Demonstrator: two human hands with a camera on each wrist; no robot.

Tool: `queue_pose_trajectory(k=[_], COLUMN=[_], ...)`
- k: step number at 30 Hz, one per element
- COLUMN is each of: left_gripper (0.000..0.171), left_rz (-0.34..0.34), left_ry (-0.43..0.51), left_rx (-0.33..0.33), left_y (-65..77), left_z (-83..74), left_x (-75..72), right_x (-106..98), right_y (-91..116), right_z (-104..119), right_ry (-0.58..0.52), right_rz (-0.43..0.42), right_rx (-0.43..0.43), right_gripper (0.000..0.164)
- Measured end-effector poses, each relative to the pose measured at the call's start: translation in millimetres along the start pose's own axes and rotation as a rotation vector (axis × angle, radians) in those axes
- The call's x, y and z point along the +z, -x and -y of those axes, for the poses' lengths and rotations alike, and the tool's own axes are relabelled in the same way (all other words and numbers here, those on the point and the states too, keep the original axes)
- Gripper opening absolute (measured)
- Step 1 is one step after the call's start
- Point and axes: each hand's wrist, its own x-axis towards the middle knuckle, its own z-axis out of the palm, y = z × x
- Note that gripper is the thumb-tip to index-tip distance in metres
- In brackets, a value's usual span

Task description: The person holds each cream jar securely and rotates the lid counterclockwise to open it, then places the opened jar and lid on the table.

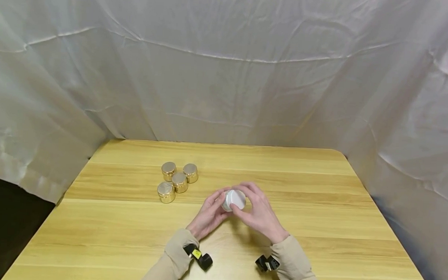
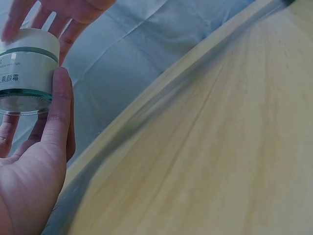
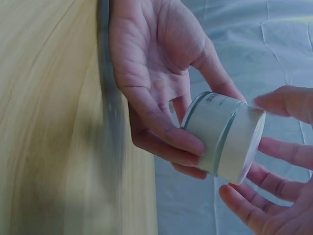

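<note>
Pale, creased fabric (image 1: 226,86) hangs beyond the far edge of 1 wooden table (image 1: 336,226), where 4 gold jars (image 1: 179,183) stand grouped toward the far left corner. Above the table, about midway between its side edges, 2 hands hold 1 white jar (image 3: 208,129): the left hand (image 1: 209,214) grips its body, the right hand's (image 1: 259,211) thumb and fingers curve round its 1 lid (image 1: 239,198).

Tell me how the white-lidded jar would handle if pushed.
The white-lidded jar has a clear, glassy base, so it is probably stiff and could break if dropped. Its round sides would likely roll if it lay sideways; standing, its squat shape should resist tipping.
</note>
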Motion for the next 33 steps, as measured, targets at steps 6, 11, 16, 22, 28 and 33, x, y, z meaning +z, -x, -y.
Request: queue_pose_trajectory(k=[6, 11, 16, 22, 28, 33], left_gripper=[0.044, 0.041, 0.036, 0.036, 0.041, 0.044], left_rz=[-0.002, 0.018, 0.025, 0.003, -0.009, -0.012], left_ry=[0.010, 0.013, 0.003, 0.009, 0.009, 0.003], left_rx=[0.008, 0.015, 0.019, 0.012, 0.003, 0.002], left_y=[0.1, -0.3, -0.4, -0.1, 0.3, 0.4], left_z=[0.5, 0.7, 0.5, -0.3, -0.3, 0.2], left_x=[-0.4, -0.8, -1.4, -0.2, 0.1, 0.0], right_x=[1.3, 3.7, 5.0, 3.8, 0.8, 1.8], right_y=[-0.2, -0.8, -1.0, -0.8, 0.1, 0.9], right_z=[0.3, -0.3, 0.0, 0.8, 1.5, 2.2], right_ry=[0.005, 0.021, 0.007, 0.006, -0.013, -0.006], right_rz=[-0.042, -0.091, -0.100, -0.077, -0.024, -0.031], right_rx=[0.058, 0.054, 0.034, 0.008, -0.009, 0.022], right_gripper=[0.046, 0.040, 0.038, 0.038, 0.040, 0.042])
